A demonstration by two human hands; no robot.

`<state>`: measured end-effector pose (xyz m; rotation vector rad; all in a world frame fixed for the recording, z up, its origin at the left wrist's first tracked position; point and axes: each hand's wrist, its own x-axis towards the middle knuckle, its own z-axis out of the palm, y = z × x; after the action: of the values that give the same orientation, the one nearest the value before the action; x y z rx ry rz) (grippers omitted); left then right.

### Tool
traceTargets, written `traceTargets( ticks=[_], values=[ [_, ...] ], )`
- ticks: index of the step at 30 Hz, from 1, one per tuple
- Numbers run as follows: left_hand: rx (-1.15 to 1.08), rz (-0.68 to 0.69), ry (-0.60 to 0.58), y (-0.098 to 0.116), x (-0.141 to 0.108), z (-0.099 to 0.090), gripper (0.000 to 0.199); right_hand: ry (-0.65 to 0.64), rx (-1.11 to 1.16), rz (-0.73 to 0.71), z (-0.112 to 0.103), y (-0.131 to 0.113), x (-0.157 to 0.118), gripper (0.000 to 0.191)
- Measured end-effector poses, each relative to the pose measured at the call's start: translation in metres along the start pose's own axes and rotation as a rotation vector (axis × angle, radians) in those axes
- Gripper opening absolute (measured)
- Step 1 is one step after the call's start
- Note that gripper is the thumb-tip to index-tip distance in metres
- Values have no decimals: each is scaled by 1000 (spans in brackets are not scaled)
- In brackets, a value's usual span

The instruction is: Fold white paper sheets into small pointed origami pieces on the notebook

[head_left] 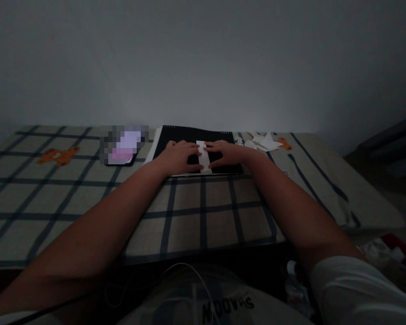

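A narrow strip of white paper (203, 155) lies on a black-covered book or folder (179, 133), whose white pages show at its left edge. My left hand (179, 157) rests on the black cover with its fingers spread, the tips at the strip's left edge. From the other side, my right hand (226, 152) reaches the strip's right edge, fingers also apart. Both thumbs are near the strip's lower end. Whether the fingertips pinch the paper or only press on it is too dark to make out.
A phone (123, 146) with a blurred screen is on the checked tablecloth (203, 212), to the left. Torn white paper pieces (262, 141) are heaped right of the book. Below the table's front edge stand a clear bottle (297, 289) and a thin white cable (198, 275). A wall rises behind.
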<state>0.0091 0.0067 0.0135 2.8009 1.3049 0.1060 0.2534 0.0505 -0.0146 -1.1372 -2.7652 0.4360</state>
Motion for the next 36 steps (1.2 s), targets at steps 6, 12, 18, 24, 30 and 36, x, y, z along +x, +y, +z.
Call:
traceTargets(
  ticks=[6,12,18,24,30,36],
  values=[
    [0,2,25,-1,1,4,59,-11,27,12,0,0,-2,86],
    [-22,14,32,-1,1,5,64,-24,54,56,1,-1,-3,95],
    [-12,17,17,1,0,4,77,-49,54,44,-1,-3,-4,102],
    [27,27,48,1,-2,7,79,-59,32,63,-3,-14,-8,110],
    [57,127,125,-3,-4,8,74,135,60,-4,1,-13,-4,74],
    [66,148,155,-4,-4,8,70,391,40,67,5,-16,5,22]
  ],
)
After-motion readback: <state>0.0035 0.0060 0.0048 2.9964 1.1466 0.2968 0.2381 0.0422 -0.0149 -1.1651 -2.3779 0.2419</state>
